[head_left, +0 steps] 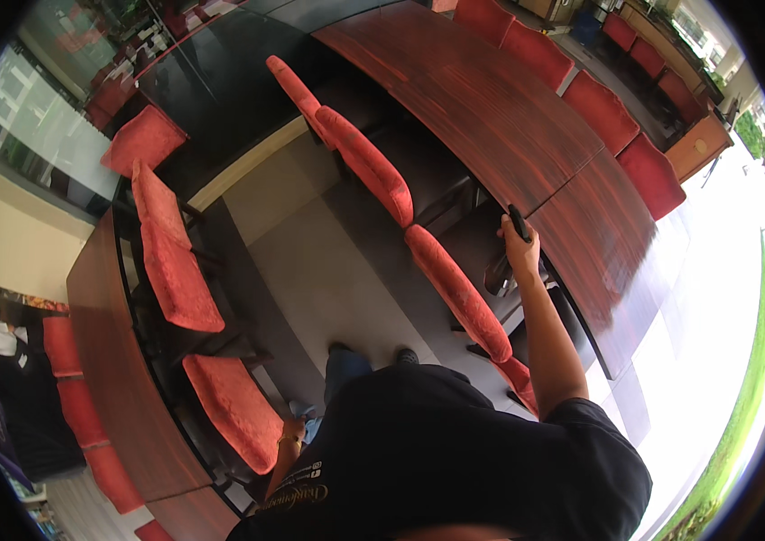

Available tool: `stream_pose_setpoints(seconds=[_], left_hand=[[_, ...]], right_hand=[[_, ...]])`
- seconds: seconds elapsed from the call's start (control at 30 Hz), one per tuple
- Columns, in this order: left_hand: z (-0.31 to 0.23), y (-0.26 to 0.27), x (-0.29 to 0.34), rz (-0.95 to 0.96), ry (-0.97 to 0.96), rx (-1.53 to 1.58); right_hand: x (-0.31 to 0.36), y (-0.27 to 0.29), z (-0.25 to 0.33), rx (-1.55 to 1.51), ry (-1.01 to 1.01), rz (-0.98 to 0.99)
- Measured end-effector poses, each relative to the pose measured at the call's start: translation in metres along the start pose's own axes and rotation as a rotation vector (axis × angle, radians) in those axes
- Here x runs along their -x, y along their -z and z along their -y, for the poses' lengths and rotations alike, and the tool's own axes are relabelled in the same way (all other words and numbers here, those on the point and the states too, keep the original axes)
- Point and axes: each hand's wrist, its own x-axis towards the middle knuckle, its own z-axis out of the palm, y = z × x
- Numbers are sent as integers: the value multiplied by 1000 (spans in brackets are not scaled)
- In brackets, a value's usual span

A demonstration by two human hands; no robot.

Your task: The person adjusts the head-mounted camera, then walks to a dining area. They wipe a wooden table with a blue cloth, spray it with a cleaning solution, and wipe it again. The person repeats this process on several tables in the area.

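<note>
My right hand [521, 250] is closed round what looks like a spray bottle [497, 274], with a black head [518, 223] and a dark body. It is held out over the dark seats, beside the near edge of the long reddish-brown table [572, 194]. Low on the left, my left hand [293, 430] is beside a red chair back [236, 410], with a band at its wrist. A pale blue cloth [312, 428] shows at its fingers, and the hand seems closed on it. Part of that hand is hidden.
Red-backed chairs [459, 288] line the right table's near side, with more red backs [599, 108] beyond. Another brown table [107, 338] curves along the left, with red chairs [175, 270]. My feet stand on the grey tiled floor [310, 261]. A person in dark clothing [31, 406] is far left.
</note>
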Motion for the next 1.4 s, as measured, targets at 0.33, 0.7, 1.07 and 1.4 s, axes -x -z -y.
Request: stream_pose_setpoints(seconds=[0.33, 0.7, 1.07, 1.4], left_hand=[[-112, 331, -276, -80, -239, -106], [-600, 804, -403, -465, -758, 312], [-919, 911, -518, -292, -966, 549], [-1125, 732, -587, -105, -1673, -578]], right_hand=[[-130, -175, 56, -95, 81, -102], [-282, -330, 168, -58, 5, -74], [-493, -430, 234, -23, -131, 49], [-638, -417, 154, -130, 54, -685]])
